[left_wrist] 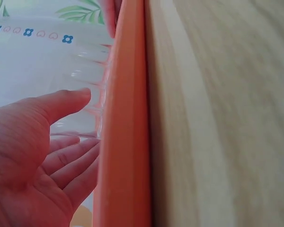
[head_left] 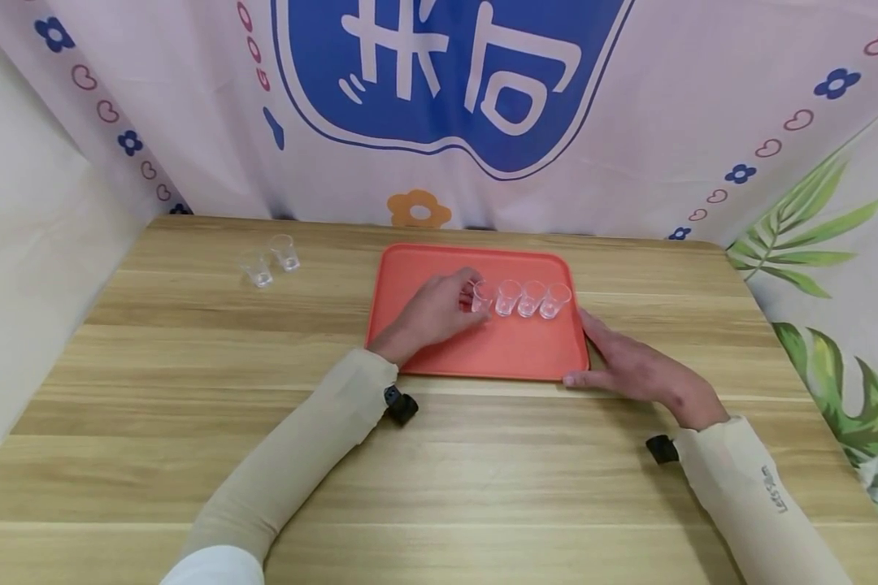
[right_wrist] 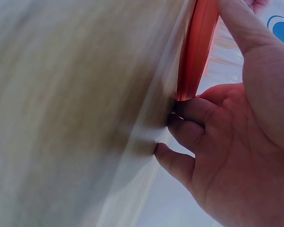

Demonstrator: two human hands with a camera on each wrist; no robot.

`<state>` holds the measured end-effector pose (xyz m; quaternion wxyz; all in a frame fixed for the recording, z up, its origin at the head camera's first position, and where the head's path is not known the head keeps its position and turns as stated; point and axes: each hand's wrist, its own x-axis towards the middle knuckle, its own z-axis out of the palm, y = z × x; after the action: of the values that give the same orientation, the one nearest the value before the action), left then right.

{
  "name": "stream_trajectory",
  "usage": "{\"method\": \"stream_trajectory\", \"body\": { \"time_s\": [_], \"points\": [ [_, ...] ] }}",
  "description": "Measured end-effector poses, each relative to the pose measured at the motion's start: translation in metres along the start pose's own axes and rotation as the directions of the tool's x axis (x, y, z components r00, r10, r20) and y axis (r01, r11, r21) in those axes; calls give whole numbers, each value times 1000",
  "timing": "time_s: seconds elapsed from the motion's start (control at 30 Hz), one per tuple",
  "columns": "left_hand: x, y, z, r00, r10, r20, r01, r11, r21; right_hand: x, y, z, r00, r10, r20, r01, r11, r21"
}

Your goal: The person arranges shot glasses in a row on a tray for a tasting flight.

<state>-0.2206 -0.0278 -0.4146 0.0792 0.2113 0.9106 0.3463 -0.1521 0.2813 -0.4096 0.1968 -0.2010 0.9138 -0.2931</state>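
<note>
A light wooden tabletop [head_left: 190,422] fills the head view, boxed in by hanging cloths: a pale backdrop [head_left: 673,106] with a large blue emblem, small flowers and hearts along the far edge, a plain cream sheet [head_left: 22,244] on the left, and a leaf-printed cloth [head_left: 841,268] on the right. An orange tray [head_left: 497,349] lies near the middle of the far edge. Toward the far left corner two small clear cups [head_left: 271,260] stand side by side, well apart from the tray.

On the tray four small clear cups stand upright in a row, touching or nearly so. The left hand [head_left: 439,309] reaches over the tray's near left part, and its thumb and fingers curl round the leftmost cup [head_left: 483,296], pinching it at the end of the row; the other three cups [head_left: 531,299] lie just to its right. The right hand [head_left: 632,366] lies flat on the tabletop with fingers fairly straight, pressed against the tray's near right corner, thumb along the near edge, gripping nothing.
</note>
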Motion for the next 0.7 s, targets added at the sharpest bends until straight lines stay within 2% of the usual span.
{"method": "stream_trajectory", "body": {
  "time_s": [0.2, 0.3, 0.43, 0.57, 0.7],
  "points": [
    [-4, -4, -3, 1000, -5, -9, 4, 999, -35, 0, 0, 0, 999, 38, 12, -38, 999, -13],
    [-8, -8, -7, 1000, 7, -17, -7, 999, -37, 0, 0, 1, 1000, 27, 6, -27, 1000, -14],
    [-16, -13, -17, 999, 29, -22, -30, 999, -44, 1, 1, 2, 1000, 5, 0, -5, 1000, -15],
    [-24, -21, -29, 997, 60, -52, -63, 996, -67, 1, 1, 2, 1000, 14, 0, -14, 1000, -18],
    [-33, -29, -41, 995, 41, -96, -47, 997, -63, 0, 0, 2, 1000, 2, -3, -2, 1000, -8]
  ]
}}
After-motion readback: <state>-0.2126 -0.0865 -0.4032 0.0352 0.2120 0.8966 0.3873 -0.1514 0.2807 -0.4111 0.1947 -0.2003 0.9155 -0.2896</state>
